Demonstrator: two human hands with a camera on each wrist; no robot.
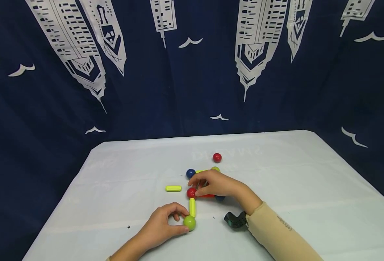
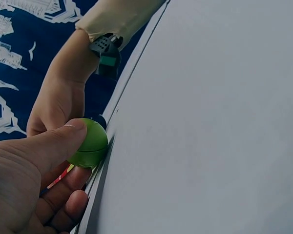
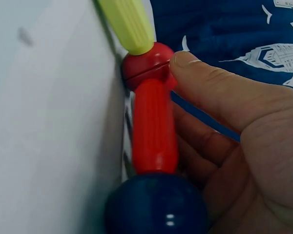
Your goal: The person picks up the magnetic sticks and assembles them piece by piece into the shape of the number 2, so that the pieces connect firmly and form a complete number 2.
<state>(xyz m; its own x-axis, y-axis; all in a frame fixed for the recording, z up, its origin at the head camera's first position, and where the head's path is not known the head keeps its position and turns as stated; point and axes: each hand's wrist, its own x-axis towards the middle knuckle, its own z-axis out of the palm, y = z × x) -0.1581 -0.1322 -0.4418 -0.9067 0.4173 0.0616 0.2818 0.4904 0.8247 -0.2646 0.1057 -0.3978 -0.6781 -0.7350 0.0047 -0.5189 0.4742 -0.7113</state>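
In the head view my left hand pinches a light green ball between thumb and fingers; the ball also shows in the left wrist view. From it a yellow-green rod runs to a red ball. My right hand grips that red ball, its thumb pressed on the side. A red rod joins the red ball to a dark blue ball, seen close up in the right wrist view. The right hand partly hides this rod and blue ball in the head view.
A loose yellow-green rod lies left of the joined pieces. Behind my right hand are another blue ball, a partly hidden yellow-green rod and a green ball. A second red ball sits farther back on the white table.
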